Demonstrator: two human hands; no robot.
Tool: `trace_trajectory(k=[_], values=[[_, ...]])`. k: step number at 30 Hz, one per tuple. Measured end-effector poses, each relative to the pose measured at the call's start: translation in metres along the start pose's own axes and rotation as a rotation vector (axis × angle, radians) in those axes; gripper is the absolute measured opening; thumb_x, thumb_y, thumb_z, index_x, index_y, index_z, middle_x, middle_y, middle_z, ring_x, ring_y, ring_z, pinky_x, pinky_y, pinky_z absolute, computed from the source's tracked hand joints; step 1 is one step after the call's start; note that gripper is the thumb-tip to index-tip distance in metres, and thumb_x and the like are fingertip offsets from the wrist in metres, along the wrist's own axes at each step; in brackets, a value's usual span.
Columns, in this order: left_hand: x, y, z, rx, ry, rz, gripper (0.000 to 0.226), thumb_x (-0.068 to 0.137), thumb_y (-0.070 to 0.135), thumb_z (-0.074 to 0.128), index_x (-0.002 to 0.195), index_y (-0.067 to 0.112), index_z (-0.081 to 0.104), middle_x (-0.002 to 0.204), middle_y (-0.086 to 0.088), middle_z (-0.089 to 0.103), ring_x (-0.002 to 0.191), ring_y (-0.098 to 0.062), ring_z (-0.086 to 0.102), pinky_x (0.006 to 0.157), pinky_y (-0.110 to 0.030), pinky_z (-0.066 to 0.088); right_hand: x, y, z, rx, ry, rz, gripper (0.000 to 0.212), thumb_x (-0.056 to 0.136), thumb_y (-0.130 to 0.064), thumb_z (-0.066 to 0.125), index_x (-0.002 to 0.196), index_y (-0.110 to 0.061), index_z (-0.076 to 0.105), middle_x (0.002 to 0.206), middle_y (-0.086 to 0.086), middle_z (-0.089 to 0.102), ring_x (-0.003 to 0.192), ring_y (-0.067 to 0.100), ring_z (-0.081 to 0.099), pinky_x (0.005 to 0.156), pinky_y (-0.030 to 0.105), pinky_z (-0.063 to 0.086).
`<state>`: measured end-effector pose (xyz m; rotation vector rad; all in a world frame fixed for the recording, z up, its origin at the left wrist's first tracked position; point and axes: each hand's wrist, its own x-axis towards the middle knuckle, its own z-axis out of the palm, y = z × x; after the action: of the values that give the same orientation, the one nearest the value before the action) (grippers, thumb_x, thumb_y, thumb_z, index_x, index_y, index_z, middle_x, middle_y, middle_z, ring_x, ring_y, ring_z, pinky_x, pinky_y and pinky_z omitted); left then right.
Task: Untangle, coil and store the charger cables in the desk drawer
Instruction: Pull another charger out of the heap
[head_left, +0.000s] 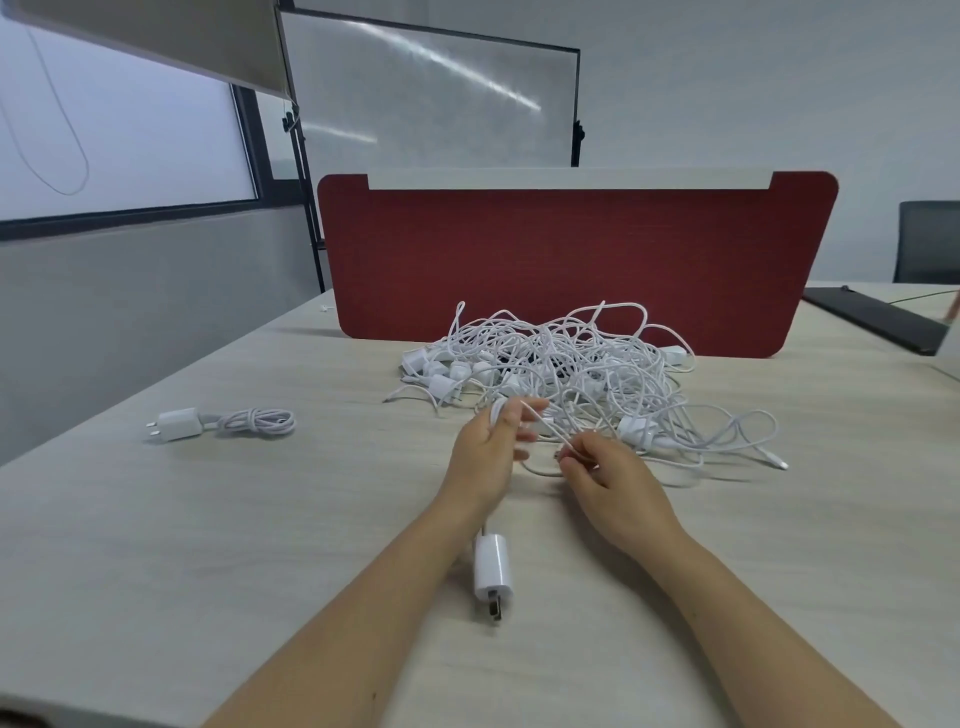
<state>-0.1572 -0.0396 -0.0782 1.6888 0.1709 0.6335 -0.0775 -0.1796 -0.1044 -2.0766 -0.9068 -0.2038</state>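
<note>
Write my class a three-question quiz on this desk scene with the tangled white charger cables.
1. True or false: the tangled pile of white charger cables lies in front of the red fabric divider panel.
2. Where lies the coiled white cable with its plug? A) left of the pile B) on the pile C) right of it
3. What do the left hand and right hand hold?
Key: 1 true; 2 A; 3 a thin white cable.
</note>
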Motion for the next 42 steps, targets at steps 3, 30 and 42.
trace_trajectory(k=[3, 30, 42], values=[[0.000, 0.008, 0.001, -0.324, -0.034, -0.028, 0.043, 0.108, 0.031, 0.029, 0.089, 0.012, 0.062, 0.087, -0.003, 0.074, 0.095, -0.017, 0.071, 0.094, -0.034, 0.053, 0.004, 0.012, -0.005, -0.059, 0.018, 0.045, 0.017, 0.096, -0.020, 0.056, 0.080, -0.024, 0.056, 0.078, -0.008, 0.058, 0.079, 0.017, 0.053, 0.065, 0.034, 0.036], [0.002, 0.010, 0.028, 0.081, -0.030, -0.006, 0.017, 0.080, 0.024, 0.081, 0.090, 0.014, 0.072, 0.082, -0.001, 0.074, 0.077, -0.011, 0.069, 0.071, -0.025, 0.055, 0.013, -0.005, -0.033, 0.715, 0.226, 0.198, 0.017, 0.092, -0.002, 0.065, 0.083, -0.015, 0.073, 0.067, 0.004, 0.072, 0.063, 0.012, 0.064, 0.065, 0.026, 0.057], [0.019, 0.054, 0.065, -0.099, -0.203, -0.031, 0.029, 0.095, 0.005, 0.046, 0.067, 0.009, 0.052, 0.045, 0.005, 0.037, 0.039, -0.005, 0.030, 0.041, -0.015, 0.029, 0.019, 0.020, -0.030, 0.400, 0.298, 0.075, 0.009, 0.092, -0.017, 0.067, 0.084, -0.021, 0.068, 0.075, -0.010, 0.070, 0.069, 0.002, 0.063, 0.066, 0.017, 0.049]])
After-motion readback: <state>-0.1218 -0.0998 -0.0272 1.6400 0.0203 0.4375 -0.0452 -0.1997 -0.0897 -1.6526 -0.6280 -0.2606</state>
